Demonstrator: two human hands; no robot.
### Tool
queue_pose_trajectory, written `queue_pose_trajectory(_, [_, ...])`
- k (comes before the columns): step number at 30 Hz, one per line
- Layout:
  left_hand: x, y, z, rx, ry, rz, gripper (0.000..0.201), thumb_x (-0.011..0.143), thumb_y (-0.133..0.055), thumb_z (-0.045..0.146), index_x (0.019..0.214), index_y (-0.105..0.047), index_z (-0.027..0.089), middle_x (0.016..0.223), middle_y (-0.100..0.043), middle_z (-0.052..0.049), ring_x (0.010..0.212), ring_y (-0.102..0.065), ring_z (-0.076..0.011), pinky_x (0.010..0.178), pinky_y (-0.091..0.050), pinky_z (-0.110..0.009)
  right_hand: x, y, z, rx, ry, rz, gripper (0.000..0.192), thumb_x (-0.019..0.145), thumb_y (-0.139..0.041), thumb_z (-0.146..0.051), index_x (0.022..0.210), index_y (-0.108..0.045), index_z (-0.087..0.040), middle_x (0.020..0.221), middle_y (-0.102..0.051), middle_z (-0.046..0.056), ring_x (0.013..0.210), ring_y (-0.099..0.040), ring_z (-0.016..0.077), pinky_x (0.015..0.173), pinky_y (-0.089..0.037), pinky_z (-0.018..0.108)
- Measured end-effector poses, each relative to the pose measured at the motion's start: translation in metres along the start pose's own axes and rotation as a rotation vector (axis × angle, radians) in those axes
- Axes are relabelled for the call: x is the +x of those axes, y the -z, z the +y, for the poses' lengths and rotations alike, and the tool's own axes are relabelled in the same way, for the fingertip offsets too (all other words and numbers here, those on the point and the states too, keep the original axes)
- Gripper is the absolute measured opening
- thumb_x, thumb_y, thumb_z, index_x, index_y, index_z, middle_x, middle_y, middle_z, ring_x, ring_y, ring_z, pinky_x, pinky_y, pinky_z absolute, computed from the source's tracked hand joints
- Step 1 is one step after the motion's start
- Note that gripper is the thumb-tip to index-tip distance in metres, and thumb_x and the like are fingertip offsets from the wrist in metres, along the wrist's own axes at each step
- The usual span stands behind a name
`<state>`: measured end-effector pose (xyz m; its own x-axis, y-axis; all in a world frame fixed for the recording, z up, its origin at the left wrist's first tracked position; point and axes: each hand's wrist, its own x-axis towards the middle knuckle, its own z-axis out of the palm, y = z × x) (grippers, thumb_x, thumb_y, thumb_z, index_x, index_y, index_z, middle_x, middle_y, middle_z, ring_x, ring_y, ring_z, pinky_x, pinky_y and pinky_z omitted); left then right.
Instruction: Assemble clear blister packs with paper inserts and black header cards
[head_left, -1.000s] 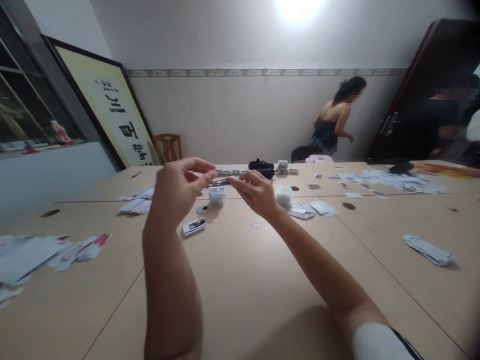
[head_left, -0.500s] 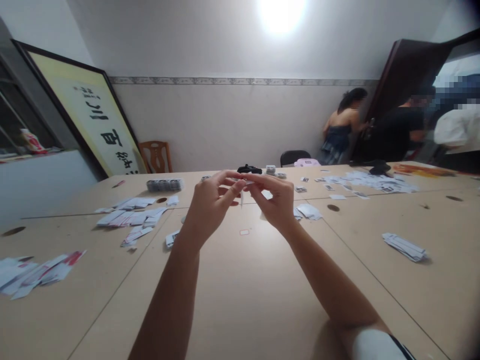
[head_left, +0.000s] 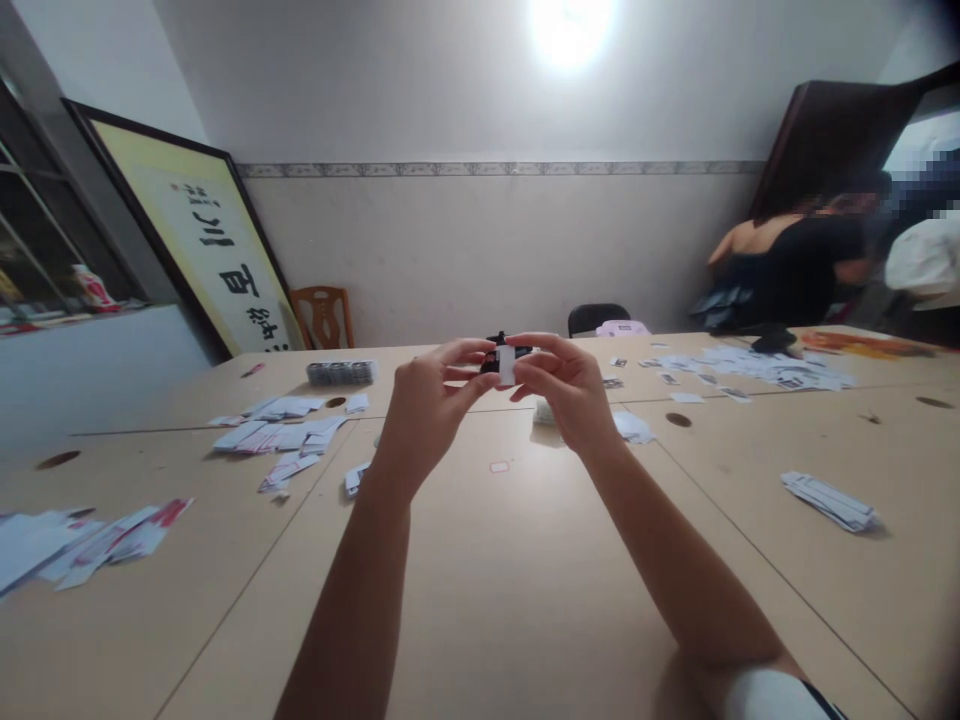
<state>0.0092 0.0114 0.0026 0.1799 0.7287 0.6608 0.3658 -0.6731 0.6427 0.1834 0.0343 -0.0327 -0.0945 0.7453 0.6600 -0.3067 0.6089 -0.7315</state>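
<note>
Loose papers point(head_left: 120, 545) are spread on the surface point(head_left: 487, 580), well to the left of the fingers point(head_left: 465, 350) and closer to the wearer. A framed panel point(head_left: 210, 235) is leaned behind them. Nearer the fingers, still on their left, paper slips point(head_left: 277, 437) are heaped, with a row of small stacks point(head_left: 341, 373) set beyond. A small bundle point(head_left: 355, 481) is partly hidden beside the left forearm. By the left hand point(head_left: 431, 400), with thumb and fingers brought together, one side of a small white piece point(head_left: 507, 367) is gripped; it is held upright above the surface, between both hands. Its other side is pinched by the right hand point(head_left: 581, 395). Below the right fingers, a pale stack point(head_left: 544, 413) is partly covered. Farther right, scattered cards point(head_left: 787, 370) are strewn beyond the fingers, and a paper bundle point(head_left: 829, 501) is laid closer to the wearer.
</note>
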Motion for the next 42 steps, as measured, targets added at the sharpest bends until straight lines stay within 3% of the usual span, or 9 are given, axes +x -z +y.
queue_pose_trajectory(8, [0.003,-0.001,-0.007,0.066,0.019,0.005,0.03,0.082,-0.077,0.028,0.111,-0.075,0.019,0.102,-0.078,-0.008,0.089,-0.075,-0.0206,0.076,-0.062,-0.03,0.009,0.032,-0.006,-0.121,-0.028,0.028,0.014,0.08,-0.073,-0.024,0.094,-0.074,-0.021,0.073,-0.073,-0.001,0.059,-0.069,0.0132,0.057,-0.055,0.027])
queue_pose_trajectory(14, [0.004,0.002,-0.006,0.097,0.024,-0.005,0.028,0.083,-0.075,0.031,0.108,-0.074,0.018,0.101,-0.077,-0.008,0.087,-0.074,-0.0213,0.077,-0.062,-0.032,0.01,0.087,-0.027,-0.641,0.034,0.205,0.021,0.081,-0.058,-0.02,0.099,-0.069,-0.021,0.05,-0.052,-0.007,0.04,-0.049,0.0104,0.044,-0.043,0.025])
queue_pose_trajectory(18, [0.004,0.002,-0.006,0.1,0.01,0.0,0.029,0.083,-0.075,0.033,0.108,-0.074,0.019,0.099,-0.077,-0.008,0.086,-0.074,-0.0214,0.076,-0.062,-0.033,-0.007,0.118,-0.056,-1.275,-0.126,0.283,0.074,0.062,-0.075,-0.009,0.133,-0.058,-0.02,0.095,-0.071,0.012,0.081,-0.068,0.0286,0.067,-0.054,0.041])
queue_pose_trajectory(21, [0.004,-0.002,-0.004,0.096,0.0,-0.01,0.026,0.083,-0.074,0.03,0.107,-0.074,0.019,0.1,-0.078,-0.008,0.091,-0.074,-0.0219,0.078,-0.062,-0.033,-0.021,0.122,-0.08,-1.46,-0.153,0.349,0.079,0.064,-0.081,-0.009,0.139,-0.056,-0.019,0.125,-0.064,0.024,0.1,-0.068,0.0354,0.077,-0.053,0.046])
queue_pose_trajectory(25, [0.002,-0.01,-0.001,0.093,-0.007,-0.032,0.025,0.083,-0.074,0.027,0.107,-0.074,0.019,0.1,-0.078,-0.007,0.092,-0.075,-0.0209,0.079,-0.063,-0.031,-0.025,0.096,-0.094,-1.205,0.041,0.543,0.016,0.087,-0.069,-0.026,0.098,-0.075,-0.016,0.08,-0.073,0.015,0.071,-0.072,0.0248,0.068,-0.054,0.039])
queue_pose_trajectory(27, [0.001,-0.014,0.0,0.09,-0.011,-0.038,0.025,0.084,-0.074,0.027,0.108,-0.073,0.019,0.102,-0.078,-0.007,0.092,-0.075,-0.0206,0.077,-0.063,-0.03,-0.024,0.077,-0.089,-0.943,0.043,0.419,0.025,0.091,-0.066,-0.038,0.082,-0.074,-0.016,0.067,-0.071,0.01,0.055,-0.069,0.0196,0.051,-0.05,0.032])
queue_pose_trajectory(30, [-0.001,-0.019,0.003,0.078,-0.023,-0.058,0.025,0.085,-0.073,0.025,0.109,-0.073,0.02,0.105,-0.078,-0.006,0.093,-0.074,-0.0195,0.075,-0.062,-0.028,-0.022,0.05,-0.072,-0.711,-0.109,0.045,0.041,0.093,-0.061,-0.055,0.084,-0.073,-0.016,0.068,-0.071,0.007,0.051,-0.067,0.0157,0.04,-0.043,0.024])
queue_pose_trajectory(32, [-0.003,-0.021,0.006,0.066,-0.033,-0.075,0.025,0.086,-0.073,0.025,0.111,-0.072,0.02,0.107,-0.078,-0.005,0.094,-0.074,-0.0189,0.075,-0.062,-0.027,-0.02,0.037,-0.06,-0.637,-0.16,-0.085,0.037,0.089,-0.068,-0.053,0.089,-0.072,-0.017,0.074,-0.073,0.005,0.054,-0.069,0.0148,0.041,-0.044,0.022])
queue_pose_trajectory(42, [-0.007,-0.024,0.01,0.042,-0.104,-0.068,0.028,0.093,-0.062,0.025,0.119,-0.073,0.021,0.114,-0.065,-0.011,0.098,-0.07,-0.0178,0.074,-0.064,-0.027,-0.006,0.035,-0.031,-0.212,-0.225,-0.168,0.02,0.083,-0.079,-0.036,0.084,-0.072,-0.017,0.074,-0.073,0.002,0.06,-0.072,0.0137,0.045,-0.049,0.02])
